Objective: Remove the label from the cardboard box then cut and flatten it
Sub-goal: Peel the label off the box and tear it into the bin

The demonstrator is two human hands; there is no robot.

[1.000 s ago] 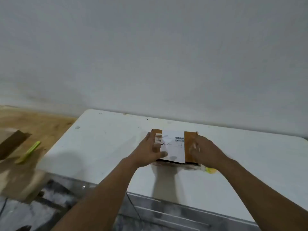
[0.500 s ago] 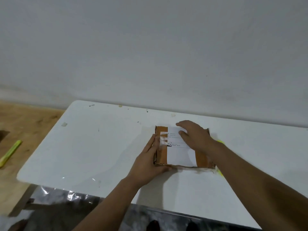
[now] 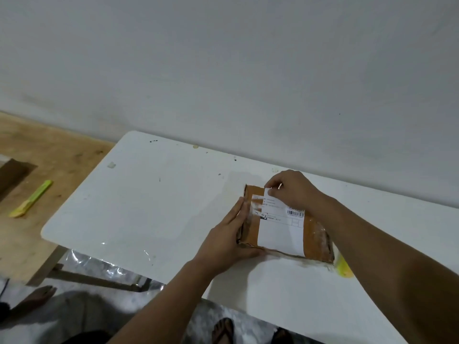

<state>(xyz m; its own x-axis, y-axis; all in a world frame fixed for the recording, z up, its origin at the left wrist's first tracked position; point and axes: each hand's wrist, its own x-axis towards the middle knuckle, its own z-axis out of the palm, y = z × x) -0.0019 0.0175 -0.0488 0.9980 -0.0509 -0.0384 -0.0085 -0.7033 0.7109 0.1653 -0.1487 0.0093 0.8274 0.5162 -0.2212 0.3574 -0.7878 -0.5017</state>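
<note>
A small brown cardboard box (image 3: 315, 232) lies flat on the white table (image 3: 161, 214), right of the middle. A white shipping label (image 3: 280, 229) with a barcode covers most of its top. My right hand (image 3: 290, 189) is at the box's far edge and pinches the label's far left corner, which is lifted slightly off the cardboard. My left hand (image 3: 228, 239) lies against the box's left side with straight fingers, the thumb under the near edge, steadying it.
A yellow object (image 3: 344, 268) pokes out from under the box's near right corner. A green-yellow cutter (image 3: 31, 198) lies on the wooden floor at the left. Plastic wrap (image 3: 109, 268) hangs below the table's front edge. Bare feet show at the bottom.
My right hand has gone from lying on the label to pinching its far corner, which has started to lift. The left hand stays on the box's left side. The camera moved.
</note>
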